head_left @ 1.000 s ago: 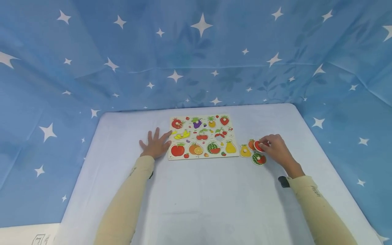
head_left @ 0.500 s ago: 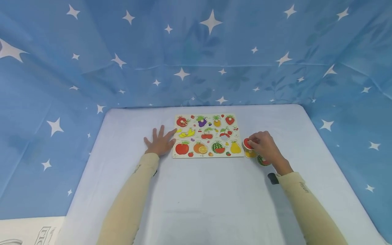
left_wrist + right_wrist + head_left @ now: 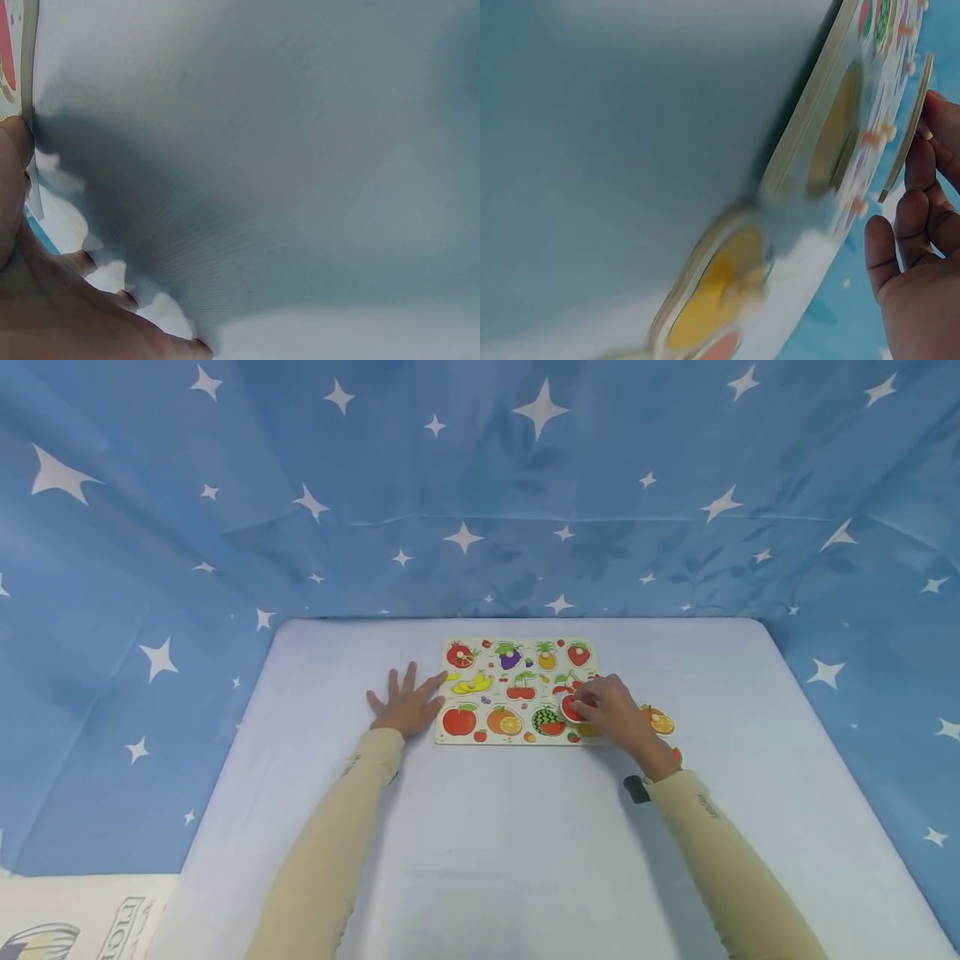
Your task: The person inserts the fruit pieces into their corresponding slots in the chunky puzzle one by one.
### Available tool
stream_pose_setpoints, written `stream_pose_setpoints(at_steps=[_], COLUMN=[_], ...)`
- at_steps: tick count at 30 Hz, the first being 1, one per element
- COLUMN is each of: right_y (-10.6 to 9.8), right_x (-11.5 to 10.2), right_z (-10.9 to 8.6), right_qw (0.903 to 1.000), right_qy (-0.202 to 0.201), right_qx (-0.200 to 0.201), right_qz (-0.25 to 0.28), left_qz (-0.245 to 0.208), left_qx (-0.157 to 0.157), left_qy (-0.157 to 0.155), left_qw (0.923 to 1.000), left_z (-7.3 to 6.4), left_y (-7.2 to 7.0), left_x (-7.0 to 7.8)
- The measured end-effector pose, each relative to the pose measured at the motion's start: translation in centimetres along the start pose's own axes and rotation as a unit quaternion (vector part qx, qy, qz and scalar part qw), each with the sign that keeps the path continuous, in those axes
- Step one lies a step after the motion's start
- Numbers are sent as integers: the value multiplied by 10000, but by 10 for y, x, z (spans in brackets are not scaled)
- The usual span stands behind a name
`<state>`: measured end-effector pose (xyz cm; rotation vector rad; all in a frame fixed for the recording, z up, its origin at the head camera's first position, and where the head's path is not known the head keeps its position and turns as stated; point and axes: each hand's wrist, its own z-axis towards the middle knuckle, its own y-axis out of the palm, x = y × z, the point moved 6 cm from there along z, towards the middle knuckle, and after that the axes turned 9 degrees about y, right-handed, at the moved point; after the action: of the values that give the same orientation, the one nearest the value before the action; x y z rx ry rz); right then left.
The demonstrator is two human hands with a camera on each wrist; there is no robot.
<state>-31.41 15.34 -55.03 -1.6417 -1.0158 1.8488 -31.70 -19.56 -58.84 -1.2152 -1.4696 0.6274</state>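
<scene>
My right hand [image 3: 611, 710] pinches a round red fruit puzzle piece [image 3: 570, 707] above the right part of the fruit puzzle board [image 3: 442, 739]. Seen edge-on in the right wrist view, the piece [image 3: 910, 127] is thin wood, held apart from the board between thumb and fingers. My left hand [image 3: 407, 706] lies with fingers spread at the board's left edge, its thumb and index finger touching it. In the left wrist view the thumb meets the board's side [image 3: 28, 75]. Several fruit pieces with knobs sit in the board. The pear spot is partly behind my right hand.
Right of the board lie an orange piece [image 3: 658, 720] and a watermelon piece [image 3: 677, 756], partly behind my right arm. A yellow pear piece [image 3: 720, 285] shows beside the board in the right wrist view. A blue star-patterned curtain [image 3: 480, 485] rises behind the white table [image 3: 487, 860].
My right hand has carried the red piece leftward from the loose pieces to over the board. My left hand stays at the board's left edge; the head view has shifted.
</scene>
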Motion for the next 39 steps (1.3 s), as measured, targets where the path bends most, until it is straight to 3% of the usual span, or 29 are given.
stream_pose_setpoints(at_steps=[2, 7, 17, 24, 39], right_y=[5, 21, 52, 77, 123], right_x=[-8, -24, -61, -85, -132], right_z=[2, 9, 22, 29, 40], right_qw=[9999, 9999, 9979, 9981, 9917], right_qy=[-160, -107, -631, -485, -748], right_qx=[4, -114, -117, -374, -798], right_qz=[3, -31, 24, 2, -680], left_qz=[65, 130, 20, 125, 90], left_qx=[-25, -48, 4, -13, 131], left_qy=[-11, -17, -29, -32, 10], left_qw=[10000, 9999, 10000, 9999, 9999], left_z=[2, 4, 1, -1, 4], left_y=[2, 4, -1, -5, 1], left_x=[-2, -3, -2, 1, -3])
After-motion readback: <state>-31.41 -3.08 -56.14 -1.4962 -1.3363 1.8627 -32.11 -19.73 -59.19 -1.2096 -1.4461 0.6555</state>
